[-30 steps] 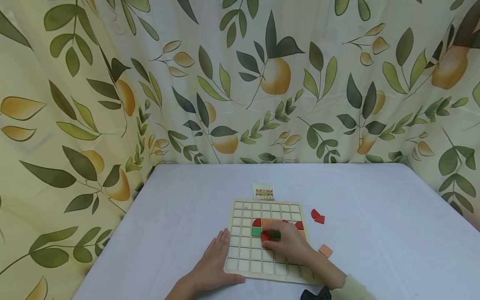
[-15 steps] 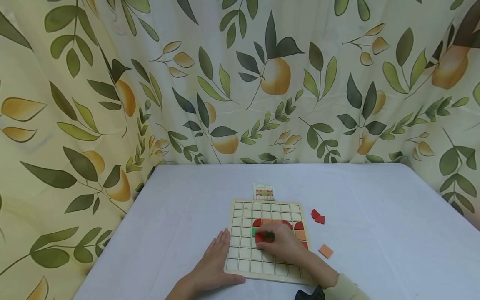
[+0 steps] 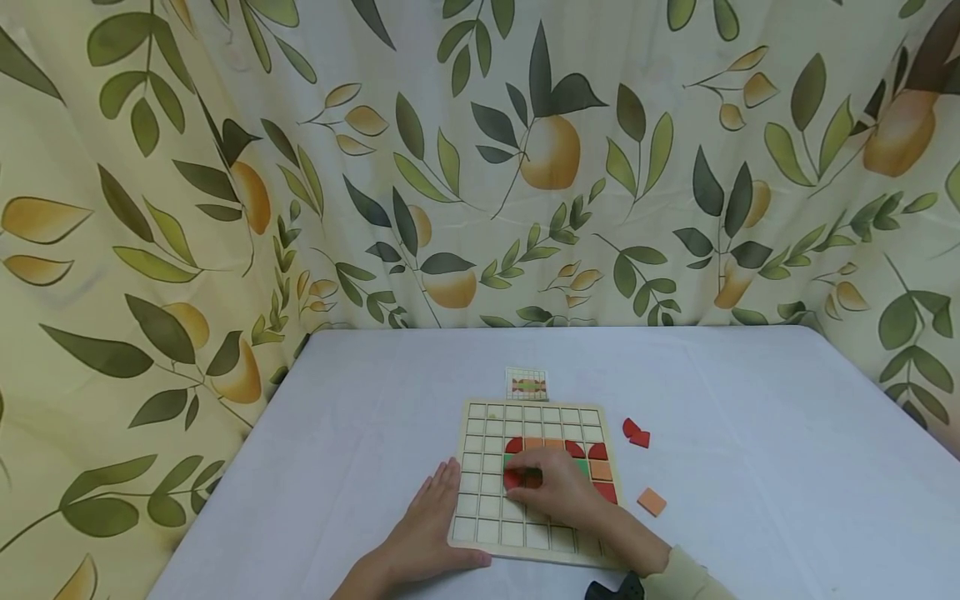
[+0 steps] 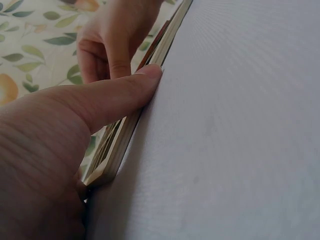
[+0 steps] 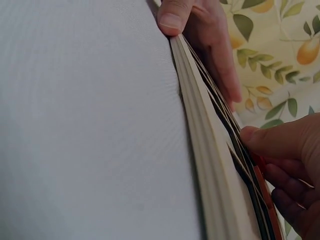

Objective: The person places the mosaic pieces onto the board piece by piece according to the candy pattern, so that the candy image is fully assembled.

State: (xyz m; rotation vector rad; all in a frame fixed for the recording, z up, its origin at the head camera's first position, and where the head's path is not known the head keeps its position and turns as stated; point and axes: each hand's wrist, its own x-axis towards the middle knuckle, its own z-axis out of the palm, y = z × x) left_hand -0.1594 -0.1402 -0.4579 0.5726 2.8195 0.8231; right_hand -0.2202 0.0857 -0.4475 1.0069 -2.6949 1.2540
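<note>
A wooden grid board point(image 3: 487, 530) lies on the table, with red, orange and green tiles set in some of its squares. My right hand point(image 3: 561, 490) is over the middle of the board and pinches a red rounded tile point(image 3: 512, 480) between thumb and fingers, near the lower left of the tile group. Part of the group is hidden beneath that hand. Along the board's left side rest the straight fingers of my left hand point(image 3: 423, 529). In the left wrist view its thumb point(image 4: 127, 92) presses the near edge of the board.
Behind the board stands or lies a small pattern card point(image 3: 528, 385). To the right are loose red tiles point(image 3: 640, 439) and an orange square tile point(image 3: 651, 502). A white cloth point(image 3: 360, 433) covers the table, and a leaf-and-fruit curtain point(image 3: 480, 167) hangs behind it.
My right hand has shifted a little left across the board with the red tile, uncovering a green tile and others on the right. The left hand stays where it was.
</note>
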